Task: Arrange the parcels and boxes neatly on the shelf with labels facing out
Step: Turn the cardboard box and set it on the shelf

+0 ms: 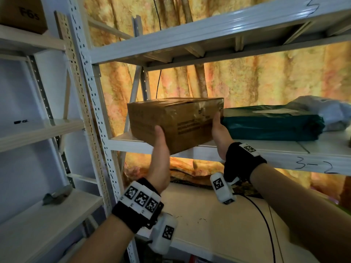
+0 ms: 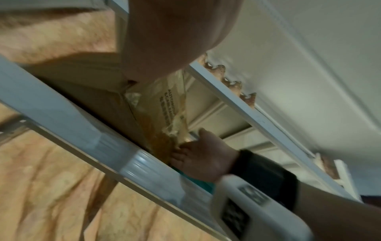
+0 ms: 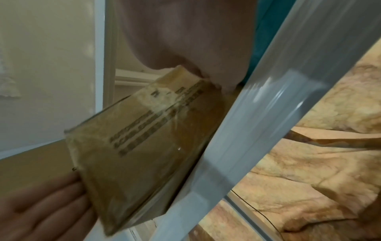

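A brown taped cardboard box sits skewed on the left end of the white shelf, its near corner sticking out past the front rail. Black printed text shows on its front face. My left hand grips the near left corner, thumb on the front face and fingers flat along the adjoining face. My right hand grips the right front edge, thumb up, fingers against the box's right end. A dark green wrapped parcel lies just right of the box, close to my right hand.
A white-grey poly bag lies behind the green parcel at the far right. A perforated upright post stands left of the box. Another cardboard box sits on the neighbouring rack, top left. A black cable crosses the lower shelf board.
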The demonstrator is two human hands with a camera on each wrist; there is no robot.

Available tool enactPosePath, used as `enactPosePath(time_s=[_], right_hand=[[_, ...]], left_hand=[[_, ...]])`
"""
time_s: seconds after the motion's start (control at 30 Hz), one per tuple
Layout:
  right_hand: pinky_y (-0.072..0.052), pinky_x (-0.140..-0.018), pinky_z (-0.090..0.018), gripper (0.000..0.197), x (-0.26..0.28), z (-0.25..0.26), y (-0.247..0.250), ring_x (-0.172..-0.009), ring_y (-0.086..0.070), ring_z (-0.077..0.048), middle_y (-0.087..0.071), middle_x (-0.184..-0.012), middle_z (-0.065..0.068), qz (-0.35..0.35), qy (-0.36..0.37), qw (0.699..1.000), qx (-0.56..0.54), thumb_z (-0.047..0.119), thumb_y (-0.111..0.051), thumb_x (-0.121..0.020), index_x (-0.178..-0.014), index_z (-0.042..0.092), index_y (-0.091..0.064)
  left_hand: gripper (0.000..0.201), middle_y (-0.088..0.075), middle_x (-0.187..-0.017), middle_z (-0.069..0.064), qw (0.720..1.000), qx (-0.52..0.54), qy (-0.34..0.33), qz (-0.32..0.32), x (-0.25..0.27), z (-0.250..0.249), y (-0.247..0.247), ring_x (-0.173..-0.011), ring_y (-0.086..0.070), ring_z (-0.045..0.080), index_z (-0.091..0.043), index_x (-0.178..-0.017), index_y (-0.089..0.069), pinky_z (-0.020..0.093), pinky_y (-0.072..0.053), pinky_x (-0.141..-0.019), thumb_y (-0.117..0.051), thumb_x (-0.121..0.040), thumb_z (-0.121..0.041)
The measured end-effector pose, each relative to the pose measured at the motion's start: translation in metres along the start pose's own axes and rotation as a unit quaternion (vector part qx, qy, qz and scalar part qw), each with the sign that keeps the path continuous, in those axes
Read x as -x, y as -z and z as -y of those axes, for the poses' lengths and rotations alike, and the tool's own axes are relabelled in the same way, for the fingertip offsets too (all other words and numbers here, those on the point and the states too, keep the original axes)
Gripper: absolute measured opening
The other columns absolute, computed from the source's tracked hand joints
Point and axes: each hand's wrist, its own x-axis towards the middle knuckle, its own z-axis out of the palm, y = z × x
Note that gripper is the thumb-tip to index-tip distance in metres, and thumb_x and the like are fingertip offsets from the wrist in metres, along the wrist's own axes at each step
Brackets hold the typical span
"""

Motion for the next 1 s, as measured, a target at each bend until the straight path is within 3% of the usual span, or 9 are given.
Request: enactPosePath(time_s=[0.17, 0.27, 0.4, 0.57, 0.63, 0.7, 0.8, 0.9, 1.0], right_hand=[[-0.030, -0.116, -0.036, 0.083, 0.007, 0.000, -0.014, -0.140, -0.041, -0.025, -0.044, -0.153, -0.006, 0.020, 0.004, 1.000, 0.008, 0.070, -0.016, -0.095, -0.151, 0.012, -0.038], [-0.030, -0.113, -0.033, 0.081, 0.008, 0.004, -0.009, -0.139, -0.042, -0.026, -0.046, -0.151, -0.007, -0.001, -0.003, 1.000, 0.009, 0.067, -0.016, -0.097, -0.148, 0.009, -0.042], [-0.028, -0.113, -0.035, 0.082, 0.009, 0.009, -0.001, -0.143, -0.037, -0.025, -0.040, -0.156, -0.004, -0.006, -0.003, 1.000, 0.005, 0.069, -0.015, -0.096, -0.151, 0.013, -0.037], [-0.031, -0.112, -0.034, 0.083, 0.020, 0.009, -0.007, -0.141, -0.039, -0.024, -0.042, -0.155, 0.000, 0.015, 0.018, 1.000, -0.010, 0.075, -0.016, -0.091, -0.153, 0.023, -0.035], [-0.036, -0.114, -0.042, 0.096, 0.022, 0.004, -0.014, -0.139, -0.044, -0.025, -0.045, -0.152, 0.002, 0.026, 0.046, 0.999, -0.013, 0.088, -0.018, -0.078, -0.152, 0.030, -0.034], [-0.044, -0.108, -0.047, 0.106, 0.016, -0.001, -0.019, -0.131, -0.052, -0.026, -0.052, -0.146, 0.001, 0.029, 0.065, 0.997, -0.011, 0.095, -0.019, -0.065, -0.151, 0.034, -0.034], [-0.046, -0.106, -0.048, 0.096, 0.017, 0.003, -0.026, -0.127, -0.054, -0.026, -0.054, -0.143, 0.000, 0.019, 0.077, 0.997, -0.011, 0.090, -0.022, -0.072, -0.151, 0.036, -0.032], [-0.046, -0.106, -0.048, 0.091, 0.016, 0.006, -0.029, -0.127, -0.054, -0.026, -0.054, -0.142, 0.000, 0.016, 0.085, 0.996, -0.008, 0.087, -0.024, -0.076, -0.151, 0.035, -0.033], [-0.051, -0.099, -0.042, 0.077, 0.008, 0.005, -0.029, -0.124, -0.056, -0.025, -0.055, -0.140, -0.002, 0.011, 0.078, 0.997, 0.001, 0.077, -0.025, -0.089, -0.150, 0.033, -0.035]], left_hand=[[0.077, -0.040, -0.147, -0.017, 0.990, -0.035, 0.037, 0.132, 0.006, 0.004, -0.036, -0.136, -0.034, 0.003, -0.032, -0.151, -0.034, 0.032, -0.022, -0.115, -0.018, -0.089, -0.075], [0.088, -0.033, -0.155, -0.016, 0.987, -0.031, 0.057, 0.147, -0.008, 0.002, -0.032, -0.144, -0.025, 0.005, -0.034, -0.152, -0.031, 0.038, -0.014, -0.120, -0.022, -0.080, -0.086], [0.087, -0.031, -0.156, -0.014, 0.997, -0.024, 0.043, 0.059, -0.021, -0.005, 0.002, -0.145, -0.023, 0.010, -0.039, -0.151, -0.031, 0.047, -0.012, -0.119, -0.021, -0.079, -0.088], [0.082, -0.026, -0.160, -0.009, 0.997, -0.051, 0.039, -0.051, -0.057, -0.015, 0.055, -0.148, -0.020, 0.016, -0.036, -0.153, -0.027, 0.044, -0.013, -0.116, -0.017, -0.086, -0.081], [0.075, -0.026, -0.159, -0.006, 0.994, -0.063, 0.042, -0.074, -0.072, -0.022, 0.069, -0.147, -0.021, 0.019, -0.030, -0.153, -0.028, 0.044, -0.013, -0.117, -0.013, -0.093, -0.072], [0.071, -0.025, -0.159, -0.003, 0.993, -0.057, 0.043, -0.094, -0.083, -0.031, 0.079, -0.147, -0.022, 0.020, -0.025, -0.154, -0.026, 0.042, -0.016, -0.117, -0.013, -0.097, -0.066], [0.077, -0.021, -0.162, 0.001, 0.989, -0.053, 0.052, -0.127, -0.106, -0.031, 0.097, -0.146, -0.023, 0.024, -0.026, -0.156, -0.020, 0.044, -0.020, -0.118, -0.016, -0.094, -0.071], [0.077, -0.011, -0.163, -0.003, 0.990, -0.033, 0.052, -0.130, -0.124, -0.025, 0.111, -0.150, -0.013, 0.020, -0.026, -0.157, -0.013, 0.045, -0.011, -0.119, -0.013, -0.095, -0.070], [0.081, -0.006, -0.164, -0.006, 0.992, -0.023, 0.063, -0.108, -0.138, -0.015, 0.121, -0.150, -0.007, 0.016, -0.026, -0.157, -0.010, 0.044, -0.006, -0.120, -0.014, -0.092, -0.073]])
